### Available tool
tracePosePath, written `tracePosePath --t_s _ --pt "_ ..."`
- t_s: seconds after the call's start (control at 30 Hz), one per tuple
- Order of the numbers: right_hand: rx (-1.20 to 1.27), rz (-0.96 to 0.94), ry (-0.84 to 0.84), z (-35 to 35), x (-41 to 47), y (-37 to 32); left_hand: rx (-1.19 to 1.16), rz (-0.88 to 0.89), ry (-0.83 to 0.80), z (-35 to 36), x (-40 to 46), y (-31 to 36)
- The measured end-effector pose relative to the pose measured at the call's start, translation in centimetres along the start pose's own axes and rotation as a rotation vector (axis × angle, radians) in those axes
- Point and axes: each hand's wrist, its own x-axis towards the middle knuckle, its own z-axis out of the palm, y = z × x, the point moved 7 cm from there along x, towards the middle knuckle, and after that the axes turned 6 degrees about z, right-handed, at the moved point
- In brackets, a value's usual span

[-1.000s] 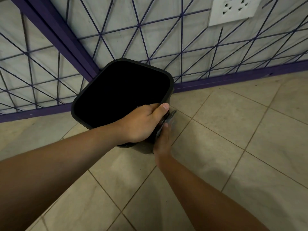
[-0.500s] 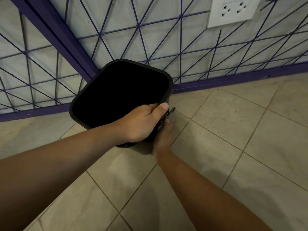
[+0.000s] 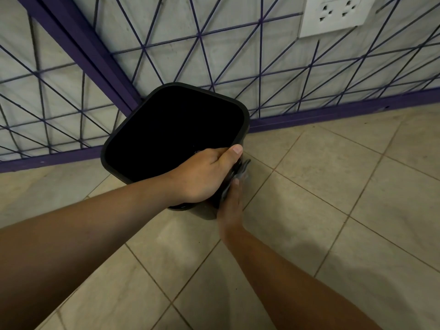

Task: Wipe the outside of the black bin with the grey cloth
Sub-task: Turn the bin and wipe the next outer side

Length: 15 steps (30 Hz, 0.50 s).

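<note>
The black bin (image 3: 142, 129) stands tilted on the tiled floor in a wall corner, its open mouth facing up at me. My left hand (image 3: 202, 175) grips its near rim, thumb on top and fingers curled inside. My right hand (image 3: 231, 206) presses the grey cloth (image 3: 241, 171) flat against the bin's right outer side, below the left hand. Only a crumpled edge of the cloth shows above the fingers; the rest is hidden between hand and bin.
Beige floor tiles (image 3: 309, 210) spread to the right and toward me. Walls with a purple line pattern and purple skirting (image 3: 333, 115) close in behind the bin. A white wall socket (image 3: 335, 13) sits at the upper right.
My right hand with the cloth has shifted slightly along the bin's right side, up then back down. The left hand keeps its grip on the rim.
</note>
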Motion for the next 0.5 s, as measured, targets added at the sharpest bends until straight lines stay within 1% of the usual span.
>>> tracePosePath --t_s 0.03,0.13,0.17,0.2,0.23,0.27,0.33,0.37,0.43,0.5 --pt "-0.013 0.017 -0.002 -0.4 1.8 1.1 -0.007 -0.004 -0.001 0.0 0.1 0.0" --pt "-0.066 0.083 0.015 -0.5 3.8 1.0 -0.033 -0.005 -0.002 0.1 0.2 0.2" --pt "-0.063 0.053 0.035 -0.1 2.3 -0.5 -0.044 0.0 -0.005 0.1 0.3 0.2" --pt "-0.05 -0.017 0.017 0.6 0.3 -2.4 -0.047 0.005 -0.01 0.2 0.3 0.2" --pt "-0.031 -0.048 -0.011 0.9 -0.8 -2.6 -0.044 0.011 -0.012 0.1 0.3 0.1" --pt "-0.042 -0.04 -0.02 0.8 -0.9 -1.9 -0.04 0.011 -0.012 0.1 0.3 0.0" --pt "-0.016 0.017 -0.017 -0.5 2.2 1.4 -0.035 0.005 -0.012 0.0 0.3 -0.2" --pt "-0.051 0.065 0.003 -0.6 2.9 1.6 -0.033 0.004 -0.01 0.1 0.4 -0.1" --pt "-0.067 0.085 0.04 -0.3 2.9 0.3 -0.043 0.0 0.0 0.0 0.4 -0.1" --pt "-0.087 -0.008 0.043 0.6 1.1 -1.7 -0.058 0.012 -0.01 0.1 0.4 0.1"
